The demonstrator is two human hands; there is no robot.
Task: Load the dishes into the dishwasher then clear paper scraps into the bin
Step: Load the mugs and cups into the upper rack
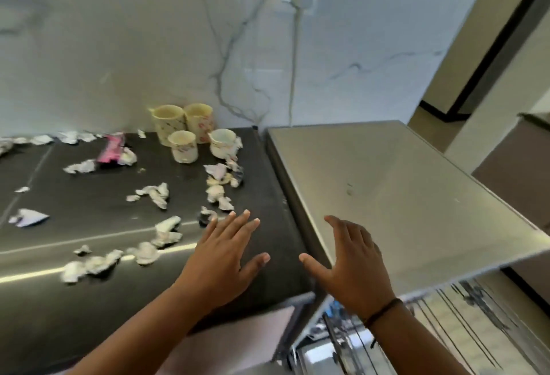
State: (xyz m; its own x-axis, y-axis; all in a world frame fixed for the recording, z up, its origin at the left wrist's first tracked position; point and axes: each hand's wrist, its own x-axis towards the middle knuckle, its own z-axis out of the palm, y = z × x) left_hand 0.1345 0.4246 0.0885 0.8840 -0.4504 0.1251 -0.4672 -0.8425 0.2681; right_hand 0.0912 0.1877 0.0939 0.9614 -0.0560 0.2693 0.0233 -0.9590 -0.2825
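Both hands empty, left hand (221, 258) and right hand (351, 258) with fingers spread above the counter (268, 196), four cups (190, 133) standing at the back wall among paper scraps (154, 193); likely to topple cups if reached carelessly.

bare forearms, dark band (384, 312) on right wrist

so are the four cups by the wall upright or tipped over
All upright: the four cups stand on their bases on the dark counter with their open mouths facing up, clustered near the wall.
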